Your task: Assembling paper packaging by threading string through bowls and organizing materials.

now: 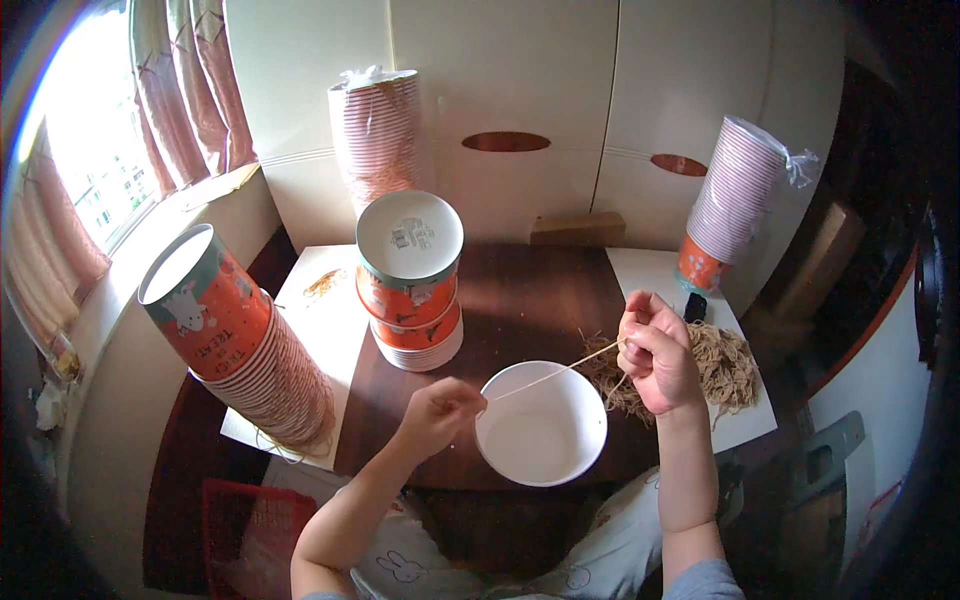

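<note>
A thin tan cord (555, 374) runs in a straight slanted line between my two hands, across the open mouth of a white paper bucket (541, 460). My left hand (440, 415) is closed in a pinch at the bucket's left rim, on the cord's lower end. Higher up and to the right, my right hand (657, 355) pinches the other end of the cord. Whether the cord passes through the rim is hidden by my left fingers. Right behind my right hand lies a loose heap of tan cords (722, 370) on a white board.
A short stack of orange-and-green printed buckets (408, 300) stands upside down beyond the white bucket. A tall stack (235, 330) leans at the left. Wrapped stacks stand at the back (376, 135) and far right (733, 195). A brown block (578, 229) lies by the cabinet.
</note>
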`<state>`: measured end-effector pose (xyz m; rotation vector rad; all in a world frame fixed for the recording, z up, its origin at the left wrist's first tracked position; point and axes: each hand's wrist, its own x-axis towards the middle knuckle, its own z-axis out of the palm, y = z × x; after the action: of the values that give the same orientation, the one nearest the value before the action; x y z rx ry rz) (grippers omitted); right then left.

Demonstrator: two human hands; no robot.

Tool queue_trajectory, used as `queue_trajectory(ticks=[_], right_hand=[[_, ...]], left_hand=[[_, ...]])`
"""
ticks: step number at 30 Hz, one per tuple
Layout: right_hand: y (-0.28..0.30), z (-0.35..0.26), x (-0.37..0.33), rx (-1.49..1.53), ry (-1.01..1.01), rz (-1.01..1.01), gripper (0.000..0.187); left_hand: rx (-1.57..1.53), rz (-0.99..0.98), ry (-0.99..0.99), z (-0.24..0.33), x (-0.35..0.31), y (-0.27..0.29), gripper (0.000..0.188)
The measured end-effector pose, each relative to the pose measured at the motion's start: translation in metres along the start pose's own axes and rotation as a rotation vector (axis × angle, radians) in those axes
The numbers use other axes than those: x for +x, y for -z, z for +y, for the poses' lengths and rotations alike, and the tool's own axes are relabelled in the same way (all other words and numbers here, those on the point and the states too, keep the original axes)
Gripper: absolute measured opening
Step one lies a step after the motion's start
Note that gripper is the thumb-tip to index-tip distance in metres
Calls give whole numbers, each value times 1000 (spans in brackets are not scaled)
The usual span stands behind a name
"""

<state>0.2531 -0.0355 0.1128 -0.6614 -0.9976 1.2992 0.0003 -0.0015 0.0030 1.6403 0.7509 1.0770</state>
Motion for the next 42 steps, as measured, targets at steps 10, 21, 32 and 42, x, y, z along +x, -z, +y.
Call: queue_trajectory(ticks=[10,21,32,42], right_hand=[[2,-16,-8,38,56,70,19],[18,-32,-19,83,126,101,18],[27,-35,-25,275,67,-45,24],[15,10,-15,259,-164,-28,16]], left_hand=[[605,2,-250,9,1,14,8],[845,-38,-277,9,-3,11,10],[923,-101,-562,45,-16,-35,27],[1064,-337,-374,34,-9,2,17]])
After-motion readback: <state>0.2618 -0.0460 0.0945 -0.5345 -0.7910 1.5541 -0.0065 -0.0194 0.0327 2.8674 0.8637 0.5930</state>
